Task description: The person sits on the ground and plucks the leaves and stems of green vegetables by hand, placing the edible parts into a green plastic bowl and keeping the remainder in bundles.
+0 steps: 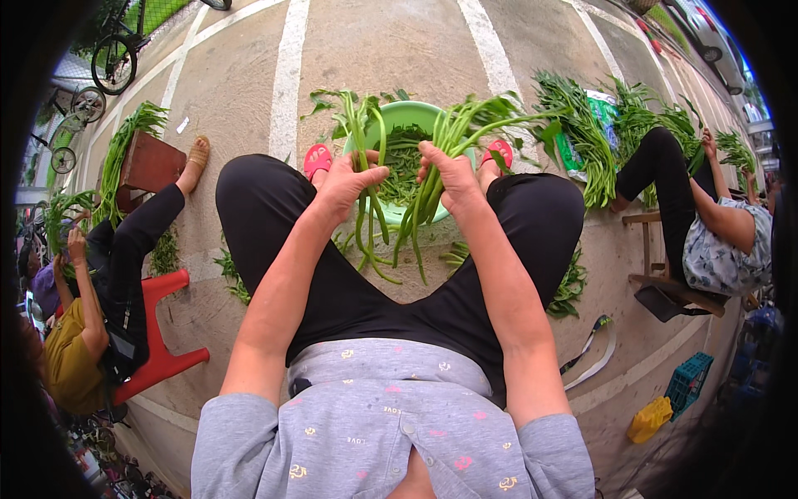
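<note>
A: What do the person's hands hold?

B: Left hand (347,185) is shut round a small bunch of green stems (363,179). Right hand (451,179) is shut round a bigger bunch of green stems (432,179). Both hands sit just above the knees, side by side, w/ a small gap between.

A: Which way do the stems lie?

B: Long way runs up and down. Cut ends hang down between the legs, leafy tops stick up past the fingers. The right bunch leans out to the right at the top.

A: What's just past the hands?

B: A green bowl (391,112) on the ground, right behind both hands, approx. the same way off from each. Green bits are in it.

A: Any bags or signs?

B: Far right, a green-and-white bag (573,145) under a heap of greens (582,133). Near right, a yellow bag (650,418) and a small blue crate (688,381). No signs.
</note>
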`<action>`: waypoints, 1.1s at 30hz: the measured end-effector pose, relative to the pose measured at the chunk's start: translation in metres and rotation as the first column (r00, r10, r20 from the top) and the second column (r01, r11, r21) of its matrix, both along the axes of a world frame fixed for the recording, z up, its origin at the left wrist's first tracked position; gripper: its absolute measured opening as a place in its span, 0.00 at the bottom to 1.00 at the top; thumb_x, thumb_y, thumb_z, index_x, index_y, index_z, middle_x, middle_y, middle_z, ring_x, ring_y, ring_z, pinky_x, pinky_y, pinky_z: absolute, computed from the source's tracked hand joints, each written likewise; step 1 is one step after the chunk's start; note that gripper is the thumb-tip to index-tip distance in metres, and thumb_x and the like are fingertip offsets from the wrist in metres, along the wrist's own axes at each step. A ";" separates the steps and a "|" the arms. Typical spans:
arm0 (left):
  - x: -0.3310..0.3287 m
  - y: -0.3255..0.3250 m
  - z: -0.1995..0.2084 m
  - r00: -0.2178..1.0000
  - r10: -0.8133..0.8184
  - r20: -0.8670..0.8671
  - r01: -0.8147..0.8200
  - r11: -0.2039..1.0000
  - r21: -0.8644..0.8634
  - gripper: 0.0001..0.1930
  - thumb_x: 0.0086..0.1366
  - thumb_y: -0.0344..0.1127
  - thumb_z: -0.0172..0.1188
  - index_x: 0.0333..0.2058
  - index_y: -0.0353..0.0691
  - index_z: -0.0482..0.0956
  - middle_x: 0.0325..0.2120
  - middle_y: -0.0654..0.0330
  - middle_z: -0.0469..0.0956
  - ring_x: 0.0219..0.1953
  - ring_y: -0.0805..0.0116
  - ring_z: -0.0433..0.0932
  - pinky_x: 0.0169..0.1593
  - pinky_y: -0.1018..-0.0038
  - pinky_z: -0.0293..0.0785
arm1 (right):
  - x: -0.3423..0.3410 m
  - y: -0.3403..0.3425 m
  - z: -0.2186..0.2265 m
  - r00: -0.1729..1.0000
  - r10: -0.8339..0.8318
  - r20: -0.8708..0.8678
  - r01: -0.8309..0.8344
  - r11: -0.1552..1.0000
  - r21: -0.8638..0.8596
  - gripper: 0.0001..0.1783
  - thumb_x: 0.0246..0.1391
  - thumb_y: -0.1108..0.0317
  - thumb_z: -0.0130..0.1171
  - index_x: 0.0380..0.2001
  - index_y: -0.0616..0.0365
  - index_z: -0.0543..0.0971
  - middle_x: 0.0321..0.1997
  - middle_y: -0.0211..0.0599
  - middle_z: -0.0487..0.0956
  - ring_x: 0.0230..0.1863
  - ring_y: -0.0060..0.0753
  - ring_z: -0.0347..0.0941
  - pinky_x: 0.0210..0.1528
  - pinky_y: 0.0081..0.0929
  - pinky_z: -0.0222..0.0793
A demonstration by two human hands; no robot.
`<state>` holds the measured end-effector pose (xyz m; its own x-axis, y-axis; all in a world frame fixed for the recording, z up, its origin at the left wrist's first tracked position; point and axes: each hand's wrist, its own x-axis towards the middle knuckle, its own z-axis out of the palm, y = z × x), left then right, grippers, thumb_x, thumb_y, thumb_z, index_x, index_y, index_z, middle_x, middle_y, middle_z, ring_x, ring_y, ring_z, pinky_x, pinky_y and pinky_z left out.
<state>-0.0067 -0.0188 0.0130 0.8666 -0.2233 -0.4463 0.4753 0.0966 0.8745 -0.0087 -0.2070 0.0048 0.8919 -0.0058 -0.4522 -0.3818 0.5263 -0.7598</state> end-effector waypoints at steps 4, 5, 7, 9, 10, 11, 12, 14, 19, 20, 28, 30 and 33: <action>-0.005 -0.006 0.006 0.976 -0.212 0.056 0.213 0.977 -0.009 0.18 0.49 0.29 0.65 0.39 0.36 0.70 0.28 0.64 0.73 0.31 0.76 0.72 0.37 0.80 0.68 | -0.003 0.013 0.004 0.986 0.164 -0.039 -0.165 0.986 -0.033 0.18 0.40 0.63 0.67 0.32 0.62 0.75 0.23 0.32 0.73 0.20 0.22 0.68 0.21 0.18 0.65; -0.005 -0.006 -0.001 0.972 -0.229 0.055 0.230 0.973 -0.006 0.19 0.48 0.30 0.66 0.39 0.36 0.71 0.30 0.64 0.75 0.32 0.77 0.72 0.38 0.81 0.67 | -0.003 0.014 0.005 0.982 0.189 -0.007 -0.189 0.981 -0.038 0.16 0.40 0.65 0.66 0.32 0.62 0.75 0.24 0.32 0.74 0.20 0.22 0.68 0.21 0.19 0.65; -0.008 -0.008 0.007 0.966 -0.244 0.080 0.243 0.970 0.024 0.18 0.50 0.31 0.65 0.39 0.36 0.71 0.29 0.64 0.75 0.31 0.77 0.72 0.37 0.81 0.67 | -0.005 0.015 0.006 0.980 0.194 0.032 -0.193 0.981 -0.037 0.14 0.41 0.67 0.64 0.31 0.63 0.75 0.24 0.34 0.75 0.20 0.23 0.69 0.21 0.20 0.66; -0.008 -0.008 0.012 0.966 -0.247 0.072 0.244 0.969 0.043 0.17 0.52 0.33 0.63 0.40 0.36 0.71 0.29 0.64 0.75 0.31 0.77 0.72 0.36 0.81 0.67 | -0.005 0.015 0.004 0.986 0.160 0.052 -0.159 0.987 -0.018 0.12 0.43 0.69 0.62 0.31 0.63 0.75 0.24 0.36 0.75 0.20 0.25 0.70 0.22 0.21 0.67; -0.008 -0.008 0.013 0.969 -0.241 0.051 0.239 0.970 0.047 0.17 0.53 0.34 0.63 0.40 0.36 0.71 0.28 0.64 0.74 0.31 0.77 0.72 0.35 0.81 0.67 | -0.005 0.014 0.006 0.988 0.150 0.029 -0.150 0.989 -0.014 0.11 0.43 0.69 0.61 0.31 0.63 0.74 0.24 0.36 0.76 0.20 0.26 0.70 0.22 0.22 0.67; -0.008 -0.007 0.014 0.971 -0.235 0.030 0.234 0.971 0.051 0.17 0.54 0.34 0.62 0.40 0.36 0.70 0.27 0.65 0.74 0.30 0.77 0.72 0.35 0.81 0.67 | -0.004 0.012 0.008 0.990 0.140 0.006 -0.140 0.990 -0.010 0.11 0.44 0.70 0.59 0.31 0.64 0.74 0.24 0.37 0.76 0.20 0.27 0.70 0.22 0.23 0.68; -0.008 -0.006 0.013 0.978 -0.206 0.021 0.206 0.978 0.023 0.16 0.54 0.35 0.61 0.40 0.36 0.70 0.27 0.64 0.74 0.30 0.76 0.72 0.34 0.81 0.67 | -0.005 0.010 0.010 0.992 0.128 -0.017 -0.128 0.992 -0.007 0.10 0.44 0.70 0.58 0.31 0.64 0.74 0.25 0.37 0.76 0.20 0.29 0.71 0.22 0.24 0.68; -0.004 -0.002 0.006 0.989 -0.148 0.000 0.148 0.988 -0.034 0.16 0.56 0.37 0.59 0.41 0.36 0.70 0.27 0.64 0.73 0.28 0.76 0.72 0.32 0.81 0.67 | -0.003 0.004 0.004 0.995 0.085 -0.058 -0.086 0.996 -0.014 0.09 0.46 0.68 0.57 0.27 0.64 0.74 0.22 0.37 0.75 0.19 0.31 0.71 0.23 0.27 0.70; 0.005 0.012 0.001 0.990 0.139 -0.037 -0.136 0.988 0.068 0.13 0.57 0.37 0.58 0.40 0.39 0.70 0.27 0.62 0.71 0.25 0.74 0.70 0.30 0.79 0.68 | 0.012 -0.035 -0.006 0.959 -0.249 -0.138 0.240 0.968 -0.073 0.08 0.47 0.69 0.55 0.21 0.64 0.72 0.19 0.38 0.73 0.17 0.33 0.70 0.22 0.31 0.70; 0.006 0.014 0.000 0.984 0.175 -0.028 -0.173 0.982 0.073 0.12 0.57 0.36 0.58 0.39 0.39 0.71 0.27 0.62 0.72 0.25 0.74 0.71 0.29 0.78 0.68 | 0.015 -0.041 0.000 0.923 -0.352 -0.151 0.339 0.935 -0.109 0.08 0.47 0.69 0.54 0.21 0.64 0.72 0.19 0.39 0.73 0.17 0.33 0.70 0.21 0.31 0.70; 0.006 0.013 0.000 0.993 0.117 -0.028 -0.115 0.990 0.077 0.14 0.56 0.39 0.59 0.38 0.41 0.71 0.29 0.64 0.73 0.27 0.75 0.72 0.31 0.77 0.67 | 0.018 -0.057 0.006 0.899 -0.435 0.045 0.431 0.866 -0.252 0.07 0.47 0.69 0.54 0.26 0.61 0.69 0.18 0.35 0.70 0.15 0.28 0.65 0.17 0.28 0.64; 0.005 0.011 0.000 0.993 0.102 -0.056 -0.099 0.994 0.053 0.15 0.55 0.40 0.60 0.39 0.41 0.71 0.29 0.63 0.72 0.28 0.74 0.72 0.31 0.77 0.67 | 0.027 -0.065 0.008 0.842 -0.538 0.039 0.538 0.832 -0.135 0.09 0.48 0.67 0.55 0.21 0.59 0.69 0.16 0.33 0.69 0.15 0.28 0.65 0.18 0.27 0.64; 0.005 0.010 -0.002 0.992 0.073 -0.106 -0.073 0.997 0.006 0.19 0.54 0.42 0.61 0.42 0.42 0.68 0.30 0.63 0.70 0.29 0.74 0.71 0.32 0.76 0.66 | 0.026 -0.067 0.013 0.842 -0.535 0.072 0.540 0.836 -0.096 0.08 0.48 0.69 0.55 0.22 0.59 0.69 0.15 0.33 0.69 0.14 0.27 0.65 0.17 0.26 0.64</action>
